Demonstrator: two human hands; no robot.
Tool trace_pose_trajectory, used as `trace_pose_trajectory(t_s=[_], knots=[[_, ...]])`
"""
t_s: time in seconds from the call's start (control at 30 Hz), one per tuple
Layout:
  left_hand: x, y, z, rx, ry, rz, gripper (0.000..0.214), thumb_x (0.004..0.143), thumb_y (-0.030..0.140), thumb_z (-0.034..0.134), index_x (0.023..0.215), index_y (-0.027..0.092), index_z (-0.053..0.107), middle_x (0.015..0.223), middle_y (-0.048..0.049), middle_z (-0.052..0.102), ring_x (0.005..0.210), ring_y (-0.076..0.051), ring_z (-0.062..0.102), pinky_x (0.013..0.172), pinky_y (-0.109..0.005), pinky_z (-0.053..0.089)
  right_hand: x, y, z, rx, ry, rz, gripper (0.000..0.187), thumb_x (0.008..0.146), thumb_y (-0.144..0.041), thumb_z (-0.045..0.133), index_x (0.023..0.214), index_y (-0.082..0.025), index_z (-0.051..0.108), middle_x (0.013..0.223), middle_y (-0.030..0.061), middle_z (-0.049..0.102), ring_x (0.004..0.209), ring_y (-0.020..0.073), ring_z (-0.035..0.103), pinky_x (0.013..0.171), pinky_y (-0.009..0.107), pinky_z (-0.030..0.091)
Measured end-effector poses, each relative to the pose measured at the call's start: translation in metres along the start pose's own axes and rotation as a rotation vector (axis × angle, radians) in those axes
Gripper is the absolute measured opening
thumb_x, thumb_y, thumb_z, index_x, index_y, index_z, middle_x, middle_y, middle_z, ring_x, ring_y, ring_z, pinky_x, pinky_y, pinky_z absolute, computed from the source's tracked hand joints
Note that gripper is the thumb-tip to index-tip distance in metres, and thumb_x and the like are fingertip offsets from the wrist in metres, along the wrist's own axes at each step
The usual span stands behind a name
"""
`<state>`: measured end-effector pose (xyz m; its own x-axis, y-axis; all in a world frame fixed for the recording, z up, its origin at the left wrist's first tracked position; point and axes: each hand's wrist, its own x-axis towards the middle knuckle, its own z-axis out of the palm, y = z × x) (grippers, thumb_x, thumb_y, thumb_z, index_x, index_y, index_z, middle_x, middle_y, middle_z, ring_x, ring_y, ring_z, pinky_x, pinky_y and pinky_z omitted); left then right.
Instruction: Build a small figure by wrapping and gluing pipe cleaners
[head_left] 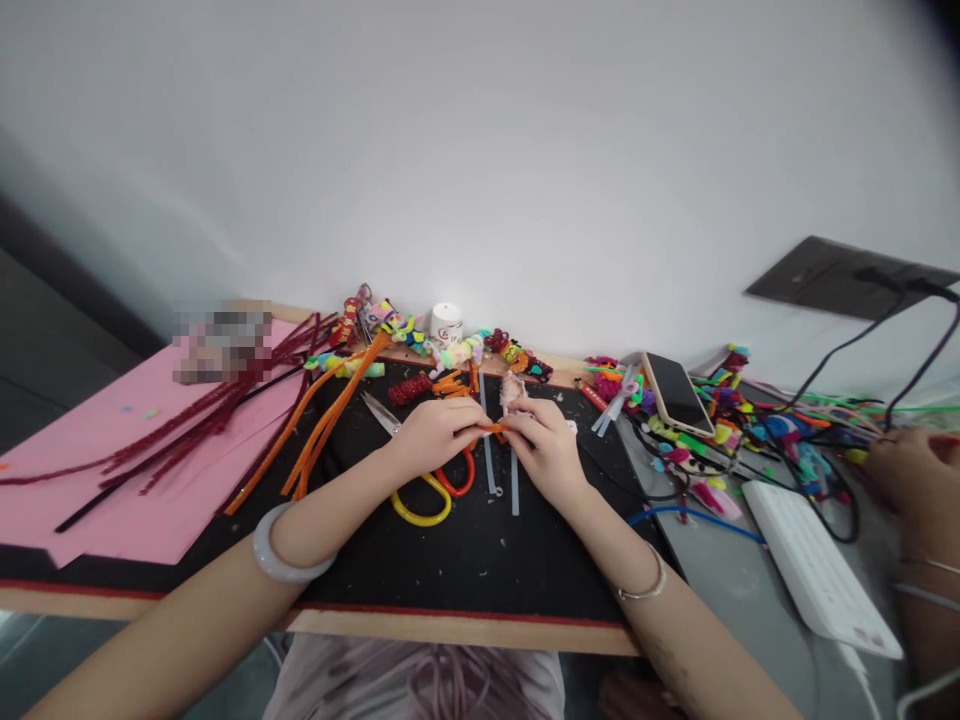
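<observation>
My left hand (442,432) and my right hand (546,440) meet over the black mat (480,570), fingers pinched on a short orange pipe cleaner (492,428) held between them. Partly under my left hand lie scissors (421,508) with one yellow and one red handle loop, blades pointing up and left. Pale glue sticks (515,485) rest on the mat between my wrists. Just beyond my fingers are a dark red pipe-cleaner coil (410,389) and several short orange pieces (452,384). Long orange pipe cleaners (319,440) lie left of my left forearm.
Dark red pipe cleaners (217,410) spread over pink paper (157,500) at left. A white cup (447,325) stands by the wall among colourful pipe-cleaner figures (461,352). At right are a phone (679,393), a white power strip (814,565), cables and another person's hand (911,475).
</observation>
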<state>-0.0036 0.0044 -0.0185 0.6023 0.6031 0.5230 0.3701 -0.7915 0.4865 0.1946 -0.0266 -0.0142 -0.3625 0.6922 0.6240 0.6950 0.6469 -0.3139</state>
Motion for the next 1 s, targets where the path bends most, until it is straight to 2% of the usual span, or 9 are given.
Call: trace_pose_trajectory(t_s=[0.53, 1.0], knots=[[0.0008, 0.0006, -0.0008, -0.030, -0.012, -0.006, 0.014, 0.085, 0.018, 0.051, 0.088, 0.017, 0.065, 0.088, -0.0039, 0.068, 0.082, -0.014, 0.061, 0.077, -0.025, 0.048, -0.0003, 0.0001, -0.0006, 0.002, -0.020, 0.011, 0.014, 0.084, -0.018, 0.054, 0.090, -0.023, 0.065, 0.103, 0.0077, 0.061, 0.099, 0.0216, 0.054, 0.084, 0.040, 0.047], [0.0010, 0.0054, -0.0038, 0.082, 0.007, -0.040, 0.014, 0.086, 0.022, 0.050, 0.087, 0.017, 0.063, 0.085, -0.0035, 0.066, 0.079, -0.014, 0.060, 0.072, -0.023, 0.046, 0.0021, 0.0004, -0.0020, -0.015, 0.010, 0.020, 0.012, 0.084, -0.020, 0.055, 0.088, -0.023, 0.066, 0.101, 0.0082, 0.062, 0.097, 0.0214, 0.055, 0.083, 0.040, 0.047]])
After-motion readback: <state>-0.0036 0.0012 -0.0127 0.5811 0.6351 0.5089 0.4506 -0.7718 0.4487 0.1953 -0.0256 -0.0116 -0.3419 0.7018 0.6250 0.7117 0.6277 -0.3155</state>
